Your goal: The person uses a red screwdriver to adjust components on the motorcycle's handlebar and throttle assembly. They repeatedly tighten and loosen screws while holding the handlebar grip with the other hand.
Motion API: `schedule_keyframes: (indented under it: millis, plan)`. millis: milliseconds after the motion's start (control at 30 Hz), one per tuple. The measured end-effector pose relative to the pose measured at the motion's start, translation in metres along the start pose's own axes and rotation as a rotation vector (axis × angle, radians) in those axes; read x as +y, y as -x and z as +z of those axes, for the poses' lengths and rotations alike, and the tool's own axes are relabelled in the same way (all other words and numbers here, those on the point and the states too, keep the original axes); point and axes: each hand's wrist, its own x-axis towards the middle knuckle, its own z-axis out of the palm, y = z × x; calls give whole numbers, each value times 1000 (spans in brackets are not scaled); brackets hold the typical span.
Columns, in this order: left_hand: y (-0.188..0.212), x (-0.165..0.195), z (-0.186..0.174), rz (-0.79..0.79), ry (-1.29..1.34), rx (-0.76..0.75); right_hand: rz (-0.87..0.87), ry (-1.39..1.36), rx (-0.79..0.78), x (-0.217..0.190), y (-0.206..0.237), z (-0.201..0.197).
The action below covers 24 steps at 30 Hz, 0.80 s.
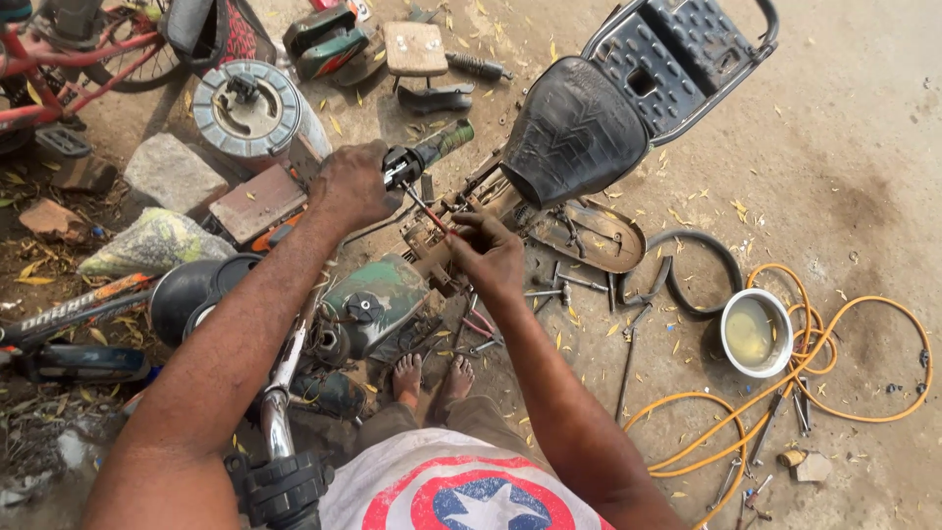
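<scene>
My left hand (350, 185) grips the handle of a screwdriver (417, 157) with a dark green and black grip. Its red shaft slants down to the right into the open frame of a stripped moped (432, 240). My right hand (488, 253) rests on that frame with its fingertips pinched at the shaft's tip. The black seat (572, 132) is tipped up just beyond my hands. A green fuel tank (378, 299) sits below my left wrist. The chrome handlebar (280, 412) with a black grip runs under my left arm.
Loose wrenches and sockets (564, 290) lie on the dirt right of the frame. A white bowl of yellowish liquid (756, 332) sits inside coils of orange hose (834, 383). A rubber ring (702, 270), stones (175, 175), a round drum (247, 108) and a red bicycle (69, 59) surround the spot.
</scene>
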Motion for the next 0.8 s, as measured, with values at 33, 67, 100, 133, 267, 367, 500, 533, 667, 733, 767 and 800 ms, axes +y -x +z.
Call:
schedule_keyframes:
  millis: [33, 67, 100, 133, 267, 367, 500, 533, 667, 733, 767, 800]
  plan:
    - [2, -2, 5, 9, -8, 4, 65, -262, -33, 3, 4, -4]
    - [2, -3, 6, 23, -19, 21, 118, -525, -55, 6, 5, -7]
    - [-1, -4, 6, 45, -31, 49, 160, -787, -70, 9, 5, -9]
    - [-2, -5, 7, 47, -37, 37, 249, -873, -40, 13, 7, -8]
    - [-2, -4, 5, 38, -32, 18, 441, -1108, -203, 24, 9, -2]
    - [-1, -4, 3, 46, -11, 21, 403, -951, -282, 29, 7, 1]
    - [-1, -10, 5, 65, 160, 52, 210, -592, -139, 32, 6, 2]
    - [-2, -13, 5, 41, 307, 22, 209, -565, -139, 32, 6, 3]
    - [-9, -23, 5, 52, 674, -10, 195, -497, -157, 32, 6, 5]
    - [-13, -24, 5, 18, 852, -34, 180, -467, -183, 30, 6, 5]
    - [-14, -23, 5, -50, 991, -78, 176, -446, -199, 29, 6, 5]
    - [-15, -23, 6, -122, 1130, -123, 173, -425, -216, 28, 6, 5]
